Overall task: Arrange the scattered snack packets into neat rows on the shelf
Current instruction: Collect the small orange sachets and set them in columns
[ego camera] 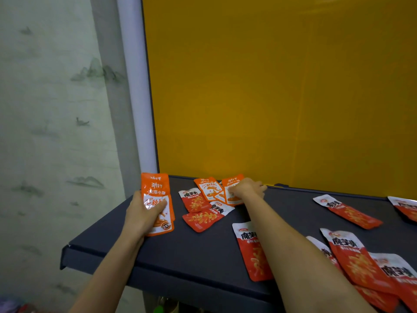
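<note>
Orange first — with left fingers (pixel 156 208) clamped round the stack (pixel 158 188) at the shelf's (pixel 180 256) 9 o'clock end, lift the loose packet (pixel 232 180) gripped by right fingers (pixel 235 190) at 12 o'clock clear of overlapping neighbours (pixel 208 188), then square it onto the stack.

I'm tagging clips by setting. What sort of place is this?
Likely a staged shop display, maybe in a room at home: a dark shelf backed by a yellow panel, many snack packets scattered on it, and landscape-print wallpaper beside it.
</note>
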Action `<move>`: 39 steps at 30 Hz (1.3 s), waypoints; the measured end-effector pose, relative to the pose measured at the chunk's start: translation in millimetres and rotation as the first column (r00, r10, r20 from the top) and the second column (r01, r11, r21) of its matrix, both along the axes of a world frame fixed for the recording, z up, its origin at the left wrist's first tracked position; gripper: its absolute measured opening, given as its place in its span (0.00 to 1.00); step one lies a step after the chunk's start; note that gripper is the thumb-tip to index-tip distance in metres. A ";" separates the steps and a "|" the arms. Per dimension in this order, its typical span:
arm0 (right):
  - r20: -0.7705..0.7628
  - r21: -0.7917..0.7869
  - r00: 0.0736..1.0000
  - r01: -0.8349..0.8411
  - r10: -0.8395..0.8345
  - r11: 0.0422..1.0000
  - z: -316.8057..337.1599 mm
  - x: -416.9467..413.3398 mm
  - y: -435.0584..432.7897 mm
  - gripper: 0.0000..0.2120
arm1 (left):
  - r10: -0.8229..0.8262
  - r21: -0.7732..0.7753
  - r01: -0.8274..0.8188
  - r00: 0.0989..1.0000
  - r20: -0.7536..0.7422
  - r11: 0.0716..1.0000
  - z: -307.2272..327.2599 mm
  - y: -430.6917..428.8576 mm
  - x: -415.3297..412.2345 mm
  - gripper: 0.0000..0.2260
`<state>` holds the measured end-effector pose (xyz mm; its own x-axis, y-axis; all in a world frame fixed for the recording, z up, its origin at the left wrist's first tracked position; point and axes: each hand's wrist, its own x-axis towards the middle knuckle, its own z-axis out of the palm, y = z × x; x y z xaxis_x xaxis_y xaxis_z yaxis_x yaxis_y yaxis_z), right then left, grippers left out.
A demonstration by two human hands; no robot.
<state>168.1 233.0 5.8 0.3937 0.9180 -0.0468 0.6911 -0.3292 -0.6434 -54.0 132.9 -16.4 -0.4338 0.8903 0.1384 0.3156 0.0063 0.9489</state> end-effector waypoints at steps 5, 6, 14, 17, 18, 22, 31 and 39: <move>-0.092 0.041 0.995 0.034 -0.030 0.999 5.2 2.4 2.2 0.37 | -0.004 0.032 0.004 1.000 -0.004 0.999 3.2 0.8 1.6 0.17; -0.130 0.046 0.991 0.030 -0.024 0.998 8.2 4.8 1.8 0.38 | -0.005 0.045 0.005 1.000 -0.003 0.999 3.6 0.4 2.2 0.17; -0.374 0.103 0.927 0.009 0.030 0.995 22.4 26.1 0.7 0.35 | -0.169 0.116 0.147 0.964 0.206 0.982 21.8 5.4 13.1 0.04; -0.492 0.119 0.866 -0.041 0.095 0.992 34.0 40.1 -1.7 0.18 | -0.238 0.112 0.217 0.944 0.227 0.970 34.8 24.4 27.2 0.05; -0.524 0.120 0.844 -0.061 0.115 0.991 38.2 44.3 -5.3 0.12 | -0.270 0.096 0.254 0.936 0.227 0.962 39.1 31.0 34.7 0.05; -0.605 0.137 0.781 -0.091 0.156 0.986 47.3 62.8 -20.9 0.06 | -0.323 -0.032 0.339 0.919 0.226 0.940 40.1 65.5 62.3 0.05; -0.588 0.129 0.794 -0.097 0.154 0.987 45.5 108.4 -44.8 0.06 | -0.235 -0.370 0.111 0.921 -0.310 0.922 29.6 110.6 93.4 0.31; -0.600 0.179 0.785 -0.055 0.154 0.982 43.4 123.9 -64.5 0.05 | -0.255 -0.127 0.229 0.931 -0.261 0.965 27.1 120.8 95.5 0.19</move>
<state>292.1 168.5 49.2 0.2296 0.9673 -0.1079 0.1644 -0.1478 -0.9753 41.5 253.7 10.7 -0.1604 0.9781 0.1330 0.5652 -0.0194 0.8247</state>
